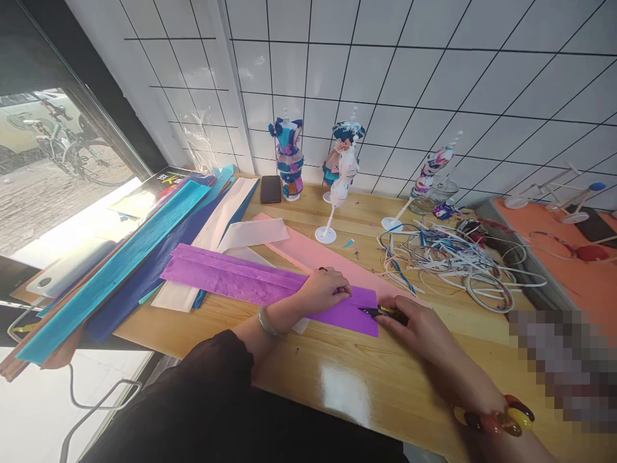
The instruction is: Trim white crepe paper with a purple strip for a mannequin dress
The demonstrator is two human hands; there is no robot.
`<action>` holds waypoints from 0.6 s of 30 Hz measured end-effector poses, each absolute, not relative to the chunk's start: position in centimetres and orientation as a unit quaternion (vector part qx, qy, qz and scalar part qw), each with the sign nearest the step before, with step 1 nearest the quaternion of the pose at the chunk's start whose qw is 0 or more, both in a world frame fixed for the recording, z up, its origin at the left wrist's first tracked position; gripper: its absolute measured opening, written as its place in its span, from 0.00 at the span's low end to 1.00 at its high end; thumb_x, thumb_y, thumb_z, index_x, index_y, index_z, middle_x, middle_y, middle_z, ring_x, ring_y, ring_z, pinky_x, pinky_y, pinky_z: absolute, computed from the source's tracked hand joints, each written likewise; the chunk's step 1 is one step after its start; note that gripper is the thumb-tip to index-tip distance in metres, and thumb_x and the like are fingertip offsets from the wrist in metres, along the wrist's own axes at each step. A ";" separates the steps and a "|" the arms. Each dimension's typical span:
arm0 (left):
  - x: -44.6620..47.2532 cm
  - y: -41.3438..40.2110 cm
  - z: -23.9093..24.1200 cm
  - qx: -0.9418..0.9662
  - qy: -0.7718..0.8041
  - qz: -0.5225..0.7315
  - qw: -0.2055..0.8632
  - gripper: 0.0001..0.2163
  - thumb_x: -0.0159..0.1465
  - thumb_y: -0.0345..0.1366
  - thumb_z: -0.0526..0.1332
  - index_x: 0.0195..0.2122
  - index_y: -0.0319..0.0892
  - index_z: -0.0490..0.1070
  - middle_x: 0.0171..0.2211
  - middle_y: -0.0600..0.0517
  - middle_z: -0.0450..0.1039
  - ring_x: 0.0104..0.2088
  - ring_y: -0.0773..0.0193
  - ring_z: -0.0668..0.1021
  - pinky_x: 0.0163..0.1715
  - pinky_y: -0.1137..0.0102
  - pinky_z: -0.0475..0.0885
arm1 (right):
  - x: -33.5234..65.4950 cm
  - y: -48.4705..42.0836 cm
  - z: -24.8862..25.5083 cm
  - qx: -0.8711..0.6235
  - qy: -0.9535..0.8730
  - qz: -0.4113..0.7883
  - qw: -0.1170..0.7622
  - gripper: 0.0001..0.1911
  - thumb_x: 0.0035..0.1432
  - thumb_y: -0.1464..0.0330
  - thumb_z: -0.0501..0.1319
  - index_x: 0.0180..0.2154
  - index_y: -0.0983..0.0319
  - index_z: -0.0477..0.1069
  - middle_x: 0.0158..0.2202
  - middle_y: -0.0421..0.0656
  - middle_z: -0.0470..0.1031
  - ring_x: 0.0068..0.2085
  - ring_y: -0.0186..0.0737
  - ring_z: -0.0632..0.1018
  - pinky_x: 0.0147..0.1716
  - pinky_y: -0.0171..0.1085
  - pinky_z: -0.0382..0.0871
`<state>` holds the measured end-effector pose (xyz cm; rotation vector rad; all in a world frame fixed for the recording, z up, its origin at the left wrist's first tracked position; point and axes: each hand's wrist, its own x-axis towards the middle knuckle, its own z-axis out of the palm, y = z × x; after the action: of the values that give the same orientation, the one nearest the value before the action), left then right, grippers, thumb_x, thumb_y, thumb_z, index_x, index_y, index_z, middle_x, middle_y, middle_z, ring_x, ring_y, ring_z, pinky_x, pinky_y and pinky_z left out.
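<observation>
A long strip of purple crepe paper, folded lengthwise, lies slantwise over the wooden table. My left hand rests on it near its right end, fingers curled together and pressed to the paper. At that right end, my right hand is closed around a pair of dark scissors. Their blades point left over the purple paper, and most of the handle is hidden in my fingers. Pink paper lies under and behind the purple strip, with white paper strips beside it.
Blue paper strips hang over the table's left edge. Small dressed mannequins on white stands line the tiled wall, near a phone. Tangled cords lie at right, beside an orange-lined tray.
</observation>
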<state>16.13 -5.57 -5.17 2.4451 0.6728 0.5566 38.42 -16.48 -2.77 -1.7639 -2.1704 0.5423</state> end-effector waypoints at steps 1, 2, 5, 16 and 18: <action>16.1 -5.6 -5.2 0.906 0.251 0.207 0.270 0.04 0.59 0.31 0.58 0.32 0.43 0.72 0.31 0.54 0.74 0.37 0.65 0.72 0.42 0.70 0.63 | 38.4 -16.5 -2.8 -0.612 -0.755 0.186 0.147 0.16 0.57 0.57 0.55 0.42 0.58 0.71 0.38 0.45 0.76 0.38 0.43 0.77 0.36 0.39 0.69; 16.1 -5.6 -5.2 0.906 0.252 0.206 0.271 0.04 0.59 0.31 0.58 0.32 0.43 0.72 0.32 0.54 0.74 0.37 0.65 0.72 0.42 0.70 0.63 | 38.4 -16.5 -2.8 -0.611 -0.756 0.184 0.148 0.16 0.57 0.57 0.55 0.43 0.58 0.71 0.38 0.45 0.77 0.38 0.43 0.77 0.36 0.39 0.69; 16.1 -5.6 -5.2 0.906 0.252 0.201 0.274 0.04 0.59 0.31 0.57 0.32 0.43 0.72 0.32 0.54 0.74 0.37 0.65 0.73 0.43 0.70 0.63 | 38.4 -16.5 -2.8 -0.610 -0.757 0.177 0.154 0.16 0.57 0.57 0.55 0.42 0.58 0.72 0.37 0.45 0.77 0.37 0.43 0.77 0.36 0.40 0.69; 16.1 -5.5 -5.1 0.908 0.248 0.194 0.276 0.05 0.59 0.31 0.57 0.32 0.43 0.72 0.34 0.54 0.74 0.38 0.66 0.73 0.45 0.69 0.63 | 38.4 -16.5 -2.8 -0.613 -0.755 0.171 0.159 0.15 0.57 0.57 0.54 0.40 0.58 0.73 0.36 0.45 0.77 0.35 0.43 0.77 0.35 0.40 0.69; 16.1 -5.5 -5.1 0.908 0.248 0.196 0.276 0.05 0.59 0.31 0.57 0.32 0.43 0.72 0.34 0.54 0.74 0.38 0.66 0.73 0.45 0.69 0.62 | 38.3 -16.4 -2.7 -0.610 -0.757 0.175 0.157 0.15 0.57 0.57 0.55 0.41 0.57 0.72 0.37 0.45 0.77 0.36 0.43 0.77 0.36 0.40 0.69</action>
<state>16.10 -5.55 -5.12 2.4397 0.6659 0.5266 38.35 -16.38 -2.74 -1.7456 -2.1657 0.5007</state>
